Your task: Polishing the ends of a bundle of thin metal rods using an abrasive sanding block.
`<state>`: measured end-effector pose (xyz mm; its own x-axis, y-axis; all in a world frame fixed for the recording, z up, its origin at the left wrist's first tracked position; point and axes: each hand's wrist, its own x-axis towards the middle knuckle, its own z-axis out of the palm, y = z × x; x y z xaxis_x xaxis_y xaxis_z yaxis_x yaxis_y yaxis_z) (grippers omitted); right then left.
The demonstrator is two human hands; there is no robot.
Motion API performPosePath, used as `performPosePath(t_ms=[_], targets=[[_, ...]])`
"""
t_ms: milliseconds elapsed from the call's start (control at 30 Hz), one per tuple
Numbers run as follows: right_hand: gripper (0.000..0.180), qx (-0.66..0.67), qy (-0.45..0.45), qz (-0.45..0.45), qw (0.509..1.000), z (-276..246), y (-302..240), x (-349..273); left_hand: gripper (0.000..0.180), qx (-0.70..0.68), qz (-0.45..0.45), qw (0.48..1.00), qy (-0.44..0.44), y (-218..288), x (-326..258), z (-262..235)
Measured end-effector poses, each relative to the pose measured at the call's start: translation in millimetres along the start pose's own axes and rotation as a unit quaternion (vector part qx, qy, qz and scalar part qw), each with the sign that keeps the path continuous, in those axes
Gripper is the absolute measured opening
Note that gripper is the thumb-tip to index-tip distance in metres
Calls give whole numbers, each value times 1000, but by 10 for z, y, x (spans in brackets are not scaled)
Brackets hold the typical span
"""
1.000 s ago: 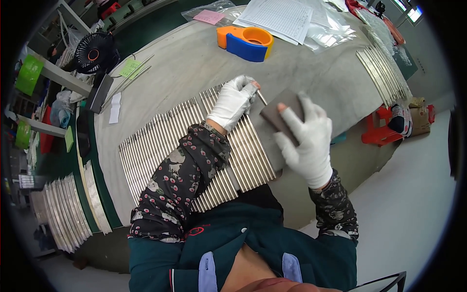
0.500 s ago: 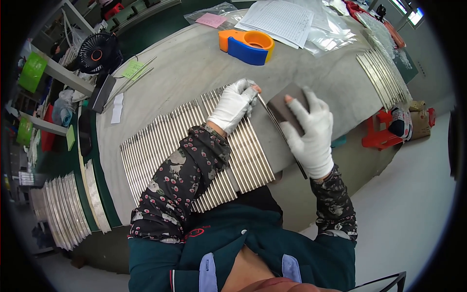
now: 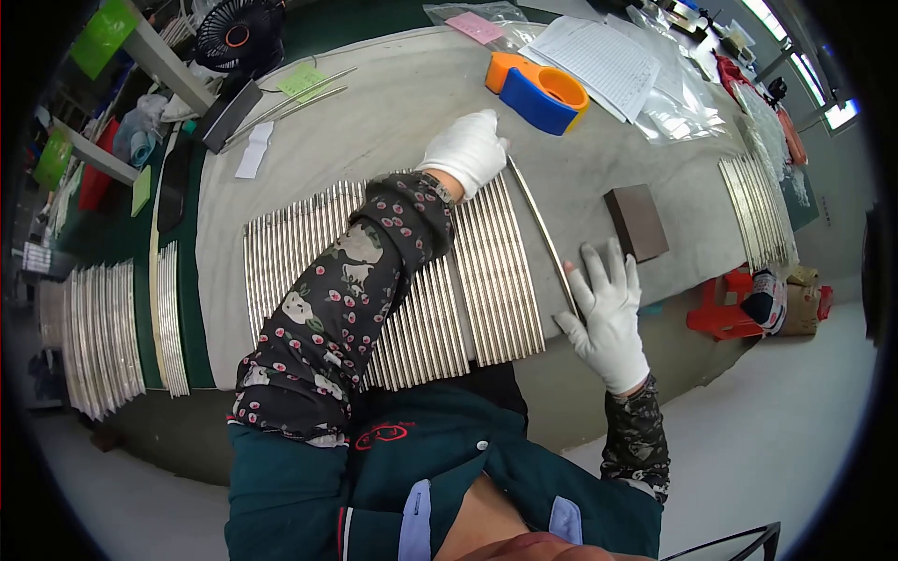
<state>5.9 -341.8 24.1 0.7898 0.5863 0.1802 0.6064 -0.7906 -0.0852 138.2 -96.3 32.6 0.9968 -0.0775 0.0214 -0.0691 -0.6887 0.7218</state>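
My left hand [image 3: 465, 152], in a white glove, is closed at the far end of a thin metal rod [image 3: 536, 220]. That rod slants across the table toward me, to the right of a row of similar rods [image 3: 496, 271] laid side by side. My right hand [image 3: 606, 313], also gloved, has its fingers spread, with the thumb side beside the rod's near end; whether it touches the rod is unclear. Just beyond the right fingertips a dark brown block [image 3: 636, 222] rests on the table. My left forearm covers part of the row.
An orange and blue tape dispenser [image 3: 538, 92] stands at the back, beside papers [image 3: 599, 65] and clear plastic bags. More rods [image 3: 753, 210] lie at the right edge. At the left are a black fan [image 3: 238, 35], two loose rods [image 3: 290, 107] and further stacked rods [image 3: 101, 337].
My right hand has let go of the brown block, which now lies on the table, and its fingers have spread near the rod. The rod is less covered than before. The view has shifted.
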Motion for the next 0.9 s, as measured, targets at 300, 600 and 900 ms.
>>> performPosePath(t_ms=[300,600,900], targets=[[60,107,-7,-89,990,28,-113,151,63,209,172,962,-20,-271,-1725,-613],[79,158,-44,-183,969,111,-305,334,81,224,118,958,-135,-400,-2611,-362],[86,105,-138,-222,960,8,-433,416,83,262,151,932,-200,-212,-2424,-328]])
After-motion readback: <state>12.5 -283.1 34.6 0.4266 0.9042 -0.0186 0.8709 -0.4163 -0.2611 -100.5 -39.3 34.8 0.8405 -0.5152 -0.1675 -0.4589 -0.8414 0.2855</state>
